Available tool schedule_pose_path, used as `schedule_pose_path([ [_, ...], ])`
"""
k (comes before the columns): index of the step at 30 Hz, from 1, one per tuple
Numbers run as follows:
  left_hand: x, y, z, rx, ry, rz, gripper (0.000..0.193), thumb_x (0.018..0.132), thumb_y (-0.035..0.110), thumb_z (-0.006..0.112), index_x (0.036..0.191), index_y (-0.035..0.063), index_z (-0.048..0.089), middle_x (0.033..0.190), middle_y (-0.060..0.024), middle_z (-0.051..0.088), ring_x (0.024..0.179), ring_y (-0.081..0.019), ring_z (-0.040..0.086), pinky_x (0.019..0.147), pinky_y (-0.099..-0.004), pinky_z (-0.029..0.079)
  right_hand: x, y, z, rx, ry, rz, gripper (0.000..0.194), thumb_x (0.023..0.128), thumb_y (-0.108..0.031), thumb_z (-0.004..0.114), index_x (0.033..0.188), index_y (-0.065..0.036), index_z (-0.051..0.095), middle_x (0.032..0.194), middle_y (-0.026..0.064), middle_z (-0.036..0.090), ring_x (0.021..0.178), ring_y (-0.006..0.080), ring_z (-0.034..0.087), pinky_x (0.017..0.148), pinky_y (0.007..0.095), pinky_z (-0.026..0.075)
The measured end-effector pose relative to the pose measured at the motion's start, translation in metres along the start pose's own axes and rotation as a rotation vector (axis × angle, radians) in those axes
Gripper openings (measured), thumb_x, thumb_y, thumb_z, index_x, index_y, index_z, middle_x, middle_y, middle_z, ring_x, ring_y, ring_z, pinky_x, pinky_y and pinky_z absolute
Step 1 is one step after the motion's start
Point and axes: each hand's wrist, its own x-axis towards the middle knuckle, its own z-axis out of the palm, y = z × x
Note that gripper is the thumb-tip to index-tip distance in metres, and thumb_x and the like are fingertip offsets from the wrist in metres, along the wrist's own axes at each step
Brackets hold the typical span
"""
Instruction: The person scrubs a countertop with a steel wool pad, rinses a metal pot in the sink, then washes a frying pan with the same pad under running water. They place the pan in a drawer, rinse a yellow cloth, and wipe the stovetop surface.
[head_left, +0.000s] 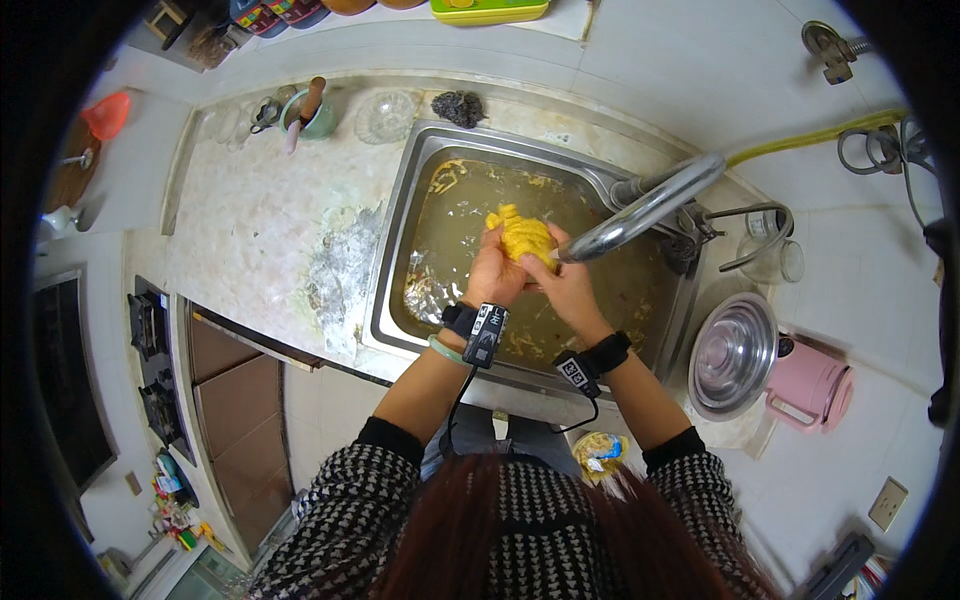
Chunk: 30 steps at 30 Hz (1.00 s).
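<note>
A bunched yellow cloth (523, 234) is held between my two hands, over the stainless steel sink (391, 259). My left hand (495, 271) grips its left and lower side. From the right, my right hand (568, 281) has its thumb across the lower edge of the cloth. Right beside my right hand comes the tip of the curved metal faucet (651, 208); whether water runs from it I cannot tell. Murky brownish water (457, 225) stands in the sink, with pale food scraps floating along its sides.
A dark scouring pad (459, 109) lies behind the sink, beside a clear glass dish (386, 116). On the left counter stands a green mortar (321, 122) with a wooden pestle. To the right are a metal basin (733, 356), a pink kettle (808, 382) and a glass jar (772, 259).
</note>
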Motion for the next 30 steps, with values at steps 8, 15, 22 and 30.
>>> schedule_pose_path([
  [8, -0.019, -0.009, 0.001, -0.063, -0.317, -0.318, 0.039, 0.102, 0.034, 0.042, 0.122, 0.0041, 0.057, 0.117, -0.0129, 0.063, 0.108, -0.0241, 0.060, 0.098, -0.0377, 0.047, 0.001, -0.004, 0.001, -0.538, -0.047, -0.587, 0.031, 0.088, -0.019, 0.067, 0.112, -0.001, 0.060, 0.103, 0.0150, 0.061, 0.097, 0.0302, 0.059, 0.088, 0.0417, 0.046],
  [15, -0.031, -0.023, 0.011, 0.142, -0.037, -0.181, 0.039, 0.105, 0.035, 0.038, 0.125, 0.0055, 0.053, 0.117, -0.0089, 0.062, 0.103, -0.0220, 0.060, 0.091, -0.0359, 0.050, 0.003, 0.001, 0.010, -0.541, 0.025, -0.420, 0.024, 0.097, -0.022, 0.050, 0.107, -0.001, 0.054, 0.100, 0.0223, 0.056, 0.097, 0.0408, 0.052, 0.090, 0.0475, 0.040],
  [22, -0.034, -0.030, 0.020, 0.339, 0.284, -0.166, 0.034, 0.105, 0.034, 0.038, 0.119, 0.0079, 0.054, 0.114, -0.0080, 0.062, 0.102, -0.0219, 0.059, 0.089, -0.0374, 0.051, 0.006, 0.026, 0.009, -0.457, 0.058, -0.223, 0.027, 0.100, -0.024, 0.046, 0.107, 0.000, 0.053, 0.103, 0.0218, 0.058, 0.091, 0.0381, 0.057, 0.079, 0.0468, 0.043],
  [30, -0.053, 0.006, 0.015, 0.263, -0.161, 0.066, 0.026, 0.094, 0.005, 0.057, 0.120, 0.0055, 0.053, 0.111, -0.0058, 0.060, 0.103, -0.0193, 0.059, 0.088, -0.0327, 0.049, 0.001, 0.023, -0.047, 0.662, -0.223, 0.420, 0.020, 0.096, -0.016, 0.055, 0.112, -0.007, 0.061, 0.110, 0.0054, 0.064, 0.106, 0.0191, 0.062, 0.087, 0.0336, 0.053],
])
